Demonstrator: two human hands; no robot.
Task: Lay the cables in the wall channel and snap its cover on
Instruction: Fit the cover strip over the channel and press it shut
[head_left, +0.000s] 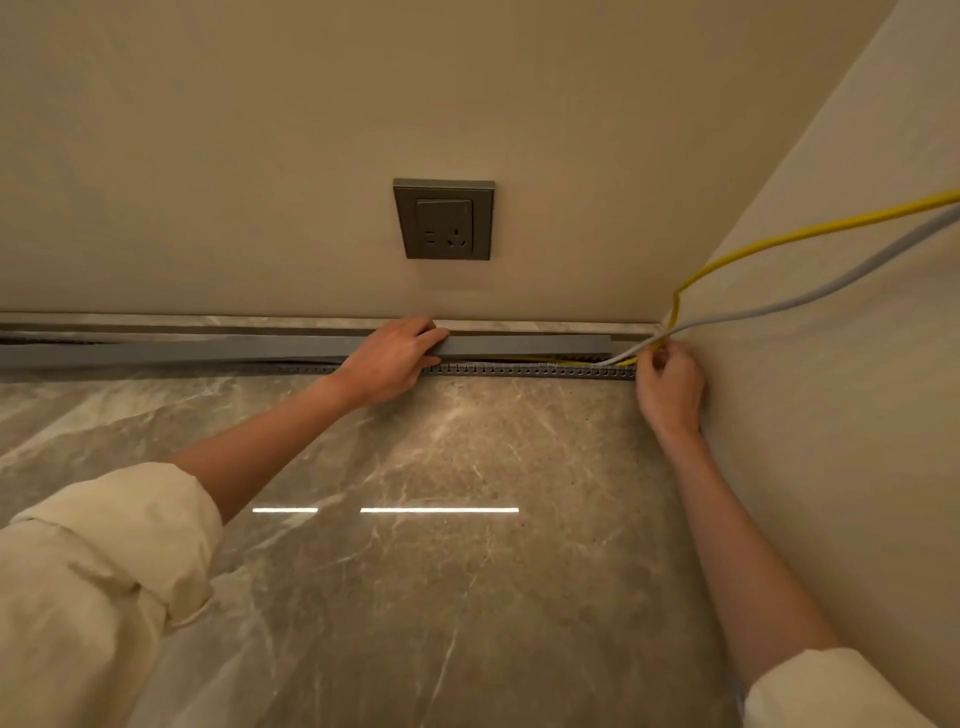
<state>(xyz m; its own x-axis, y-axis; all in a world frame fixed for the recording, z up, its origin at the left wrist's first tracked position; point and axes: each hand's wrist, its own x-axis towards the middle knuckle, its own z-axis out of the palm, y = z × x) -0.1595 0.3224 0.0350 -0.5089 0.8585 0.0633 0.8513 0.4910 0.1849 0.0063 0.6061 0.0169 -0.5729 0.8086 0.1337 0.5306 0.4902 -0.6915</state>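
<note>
The left hand is lying over the grey cover, fingers curled across its top edge and thumb underneath, gripping it about midway along the back edge of the floor. The right hand is closing its fingertips on the yellow cable and the grey cable right where they are dropping into the back right corner, beside the side wall. The cover is sitting slightly tilted above the slotted channel, its right end stopping just short of the corner, with a gap showing between them where both cables are running along inside. The channel is lying along the foot of the back wall, against the stone skirting. From the corner the two cables are rising and trailing off toward the right edge of the view. A wall socket is sitting on the back wall above the left hand. Rolled cream sleeves are covering both upper arms.
</note>
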